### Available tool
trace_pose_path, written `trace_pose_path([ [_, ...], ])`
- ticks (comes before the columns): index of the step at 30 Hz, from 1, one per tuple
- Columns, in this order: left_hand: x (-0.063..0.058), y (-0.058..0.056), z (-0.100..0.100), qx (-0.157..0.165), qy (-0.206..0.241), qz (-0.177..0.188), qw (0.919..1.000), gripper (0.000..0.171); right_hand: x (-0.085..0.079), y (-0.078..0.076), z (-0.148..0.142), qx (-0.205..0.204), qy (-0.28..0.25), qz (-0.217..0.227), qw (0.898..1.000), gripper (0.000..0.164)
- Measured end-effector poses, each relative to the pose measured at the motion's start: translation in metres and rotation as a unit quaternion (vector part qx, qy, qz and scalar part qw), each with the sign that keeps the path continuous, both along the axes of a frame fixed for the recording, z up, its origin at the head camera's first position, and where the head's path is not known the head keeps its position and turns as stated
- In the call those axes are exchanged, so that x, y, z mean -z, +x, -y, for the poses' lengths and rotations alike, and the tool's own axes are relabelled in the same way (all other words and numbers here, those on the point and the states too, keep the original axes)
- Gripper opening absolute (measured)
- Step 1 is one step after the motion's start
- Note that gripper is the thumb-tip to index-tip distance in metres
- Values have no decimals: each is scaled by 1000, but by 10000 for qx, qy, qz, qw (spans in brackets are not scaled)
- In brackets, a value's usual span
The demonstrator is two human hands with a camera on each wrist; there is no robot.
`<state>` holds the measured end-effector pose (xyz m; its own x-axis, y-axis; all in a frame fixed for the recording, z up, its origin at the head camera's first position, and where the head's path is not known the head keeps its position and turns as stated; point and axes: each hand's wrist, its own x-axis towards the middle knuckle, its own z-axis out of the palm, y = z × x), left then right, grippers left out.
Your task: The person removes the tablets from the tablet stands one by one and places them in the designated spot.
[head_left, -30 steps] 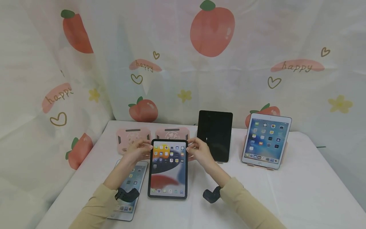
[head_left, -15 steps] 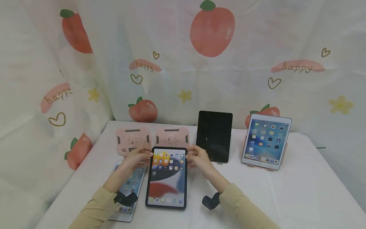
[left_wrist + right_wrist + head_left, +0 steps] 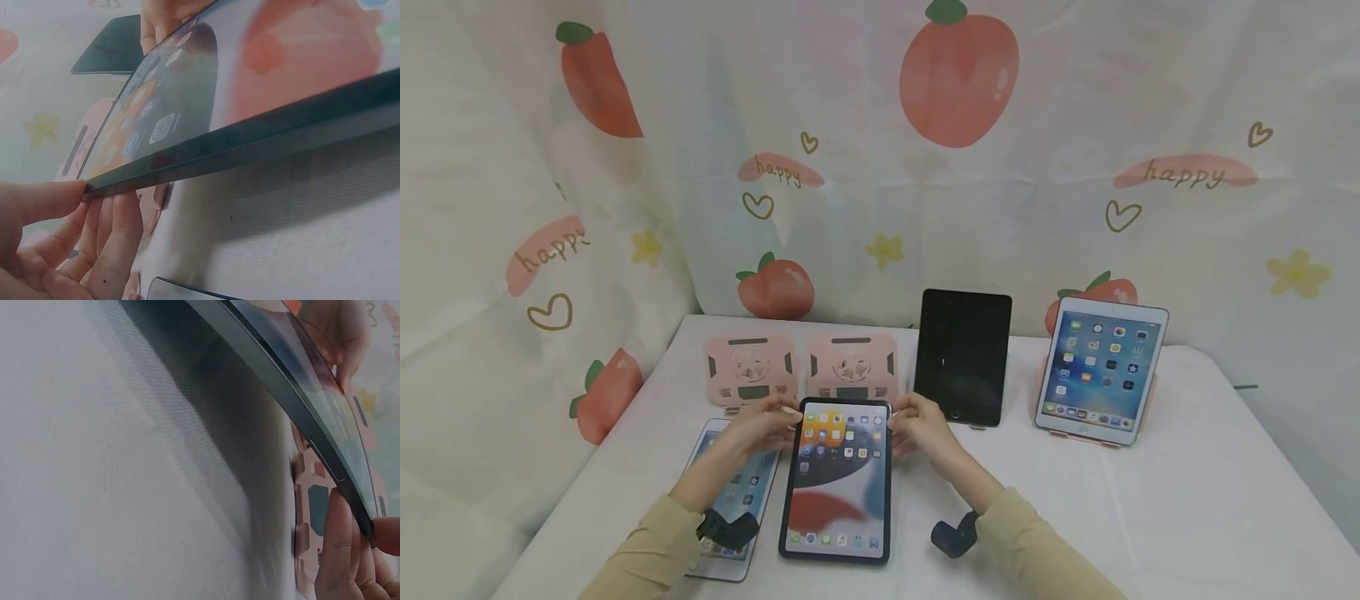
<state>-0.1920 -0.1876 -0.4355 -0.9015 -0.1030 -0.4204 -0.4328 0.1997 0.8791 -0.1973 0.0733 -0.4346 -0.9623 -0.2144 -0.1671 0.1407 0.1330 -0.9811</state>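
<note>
A black-edged tablet with a lit screen of app icons is held by its top corners between both hands. My left hand pinches the upper left corner, thumb on the face edge and fingers beneath, as the left wrist view shows. The upper right corner is pinched by my right hand in the same manner. Both wrist views show the tablet's side edge tilted, with a shadow on the white cloth below. Just behind it stand two pink tablet stands, their lower parts partly hidden by the hands.
A white tablet lies at the left, partly under my left forearm. A dark-screened black tablet leans upright behind my right hand. Farther right, another white tablet rests on a pink stand. A fruit-patterned curtain closes off the back and left.
Both hands have drawn the black-edged tablet toward the near side of the table, uncovering more of the two pink stands. The other tablets stay where they were.
</note>
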Motion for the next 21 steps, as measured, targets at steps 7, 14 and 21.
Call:
trace_pose_path([
  [7, 5, 1, 1, 146, 36, 25, 9999, 32, 6, 0, 0, -14, 27, 62, 10000, 23],
  [14, 10, -1, 0, 86, -12, 211, 9997, 31, 12, 1, 2, 56, 255, -57, 9996, 20],
  [21, 14, 0, 0, 186, -187, 83, 9996, 29, 15, 1, 1, -215, 363, -76, 9991, 24],
])
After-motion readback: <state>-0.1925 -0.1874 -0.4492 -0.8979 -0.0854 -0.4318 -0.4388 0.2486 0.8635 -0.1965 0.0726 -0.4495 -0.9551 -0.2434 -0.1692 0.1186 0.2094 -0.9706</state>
